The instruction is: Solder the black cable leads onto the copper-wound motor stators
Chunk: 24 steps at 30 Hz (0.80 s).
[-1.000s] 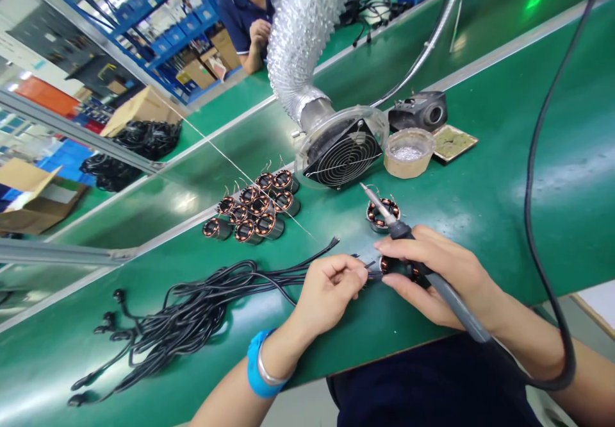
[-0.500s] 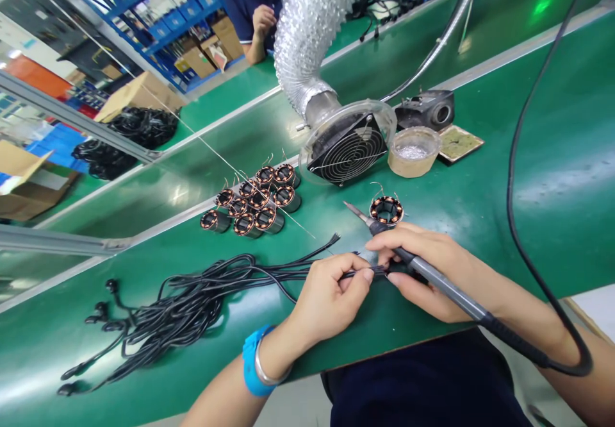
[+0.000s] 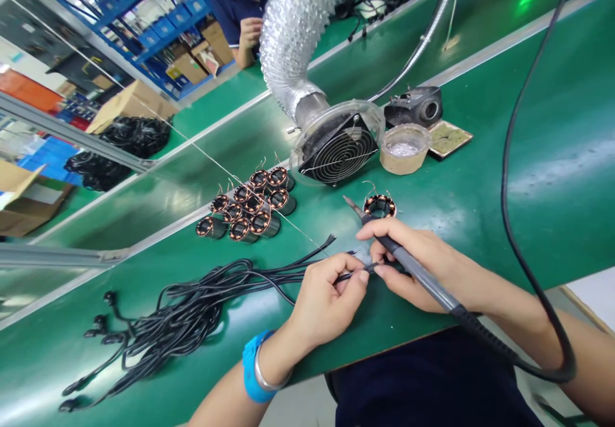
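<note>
My left hand [image 3: 331,299] pinches a black power cord [image 3: 354,274] between thumb and fingers, near the cord's end. Close beside it, my right hand [image 3: 418,263] is closed around a grey soldering iron [image 3: 418,273], whose bare tip points up and left. The right thumb and fingertips also meet at the cord's end, where the fine detail is hidden. Just beyond the right hand stands a copper-wound motor stator [image 3: 379,206] with thin wires sticking up. A bundle of black cords [image 3: 192,311] with plugs lies left of my left hand.
Several more stators [image 3: 250,204] stand grouped at the back. A fume extractor fan [image 3: 341,151] on a silver duct [image 3: 293,36] stands behind, beside a round tub [image 3: 405,151], a sponge tray [image 3: 449,138] and an iron holder [image 3: 418,106]. A co-worker [image 3: 245,16] sits across the bench.
The view has shifted slightly, so most things sit a little further left. Both hands keep their hold, and the right fingertips have drawn slightly along the cord's end.
</note>
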### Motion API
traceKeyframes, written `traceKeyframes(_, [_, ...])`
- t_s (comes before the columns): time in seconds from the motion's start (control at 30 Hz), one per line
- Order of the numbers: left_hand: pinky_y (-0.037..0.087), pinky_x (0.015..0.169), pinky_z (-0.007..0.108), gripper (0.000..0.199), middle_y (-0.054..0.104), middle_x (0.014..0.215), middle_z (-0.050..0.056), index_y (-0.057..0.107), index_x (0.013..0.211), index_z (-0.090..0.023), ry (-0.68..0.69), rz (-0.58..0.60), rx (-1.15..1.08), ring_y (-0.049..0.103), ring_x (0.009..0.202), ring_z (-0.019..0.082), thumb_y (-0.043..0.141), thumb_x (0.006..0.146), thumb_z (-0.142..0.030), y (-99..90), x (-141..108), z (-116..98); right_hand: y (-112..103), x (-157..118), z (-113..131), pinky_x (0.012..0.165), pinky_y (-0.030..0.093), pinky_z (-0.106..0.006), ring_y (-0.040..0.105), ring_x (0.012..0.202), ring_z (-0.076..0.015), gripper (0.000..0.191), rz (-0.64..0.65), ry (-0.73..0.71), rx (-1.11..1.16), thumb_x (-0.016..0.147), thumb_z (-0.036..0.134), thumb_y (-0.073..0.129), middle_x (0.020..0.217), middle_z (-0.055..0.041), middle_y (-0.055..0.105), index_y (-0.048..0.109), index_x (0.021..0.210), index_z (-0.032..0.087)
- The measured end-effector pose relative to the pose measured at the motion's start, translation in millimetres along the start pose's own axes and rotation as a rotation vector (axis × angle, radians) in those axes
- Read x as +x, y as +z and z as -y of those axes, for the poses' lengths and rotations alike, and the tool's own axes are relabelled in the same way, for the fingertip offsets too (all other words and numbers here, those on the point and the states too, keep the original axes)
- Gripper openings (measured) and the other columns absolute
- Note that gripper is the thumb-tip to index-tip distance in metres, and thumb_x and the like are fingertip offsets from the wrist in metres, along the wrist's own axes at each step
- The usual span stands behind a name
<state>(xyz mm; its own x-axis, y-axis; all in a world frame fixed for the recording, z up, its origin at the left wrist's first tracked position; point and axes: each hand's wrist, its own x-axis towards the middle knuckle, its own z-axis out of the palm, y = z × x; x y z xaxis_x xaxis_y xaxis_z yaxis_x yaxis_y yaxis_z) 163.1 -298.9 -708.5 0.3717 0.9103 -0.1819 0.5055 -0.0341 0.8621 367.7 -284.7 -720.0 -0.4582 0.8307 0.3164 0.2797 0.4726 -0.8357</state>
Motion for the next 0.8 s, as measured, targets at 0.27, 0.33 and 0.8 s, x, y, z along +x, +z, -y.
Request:
traceKeyframes(0.27, [0.033, 0.057, 0.021, 0.024, 0.05, 0.062, -0.004, 0.065, 0.083, -0.016, 0.06, -0.016, 0.042, 0.04, 0.057, 0.008, 0.055, 0.095, -0.033, -0.1, -2.4, 1.6, -2.8, -4.5, -1.1, 0.081, 0.053, -0.025, 0.066, 0.089, -0.0136, 0.039, -0.086, -0.125, -0.055, 0.087, 0.011, 0.059, 0.102, -0.0021, 0.07, 0.051, 0.124, 0.022])
traceKeyframes(0.33, [0.036, 0.059, 0.021, 0.023, 0.053, 0.065, -0.003, 0.067, 0.087, -0.016, 0.092, -0.017, 0.073, 0.044, 0.059, 0.009, 0.054, 0.096, -0.032, 0.6, -2.6, 0.4, -0.3, -2.4, 1.2, 0.079, 0.052, -0.024, 0.064, 0.084, -0.0129, 0.027, -0.123, -0.212, -0.108, 0.092, 0.01, 0.057, 0.096, -0.0009, 0.07, 0.057, 0.116, 0.022])
traceKeyframes(0.8, [0.057, 0.066, 0.034, 0.058, 0.069, 0.097, 0.014, 0.048, 0.136, -0.008, 0.254, -0.073, 0.178, 0.066, 0.075, 0.021, 0.061, 0.081, -0.021, 29.1, -38.1, -11.3, 27.8, -15.2, 6.1, 0.066, 0.045, -0.032, 0.051, 0.067, -0.017, 0.03, -0.385, -0.256, -0.374, 0.089, 0.002, 0.049, 0.078, -0.0027, 0.062, 0.058, 0.112, 0.019])
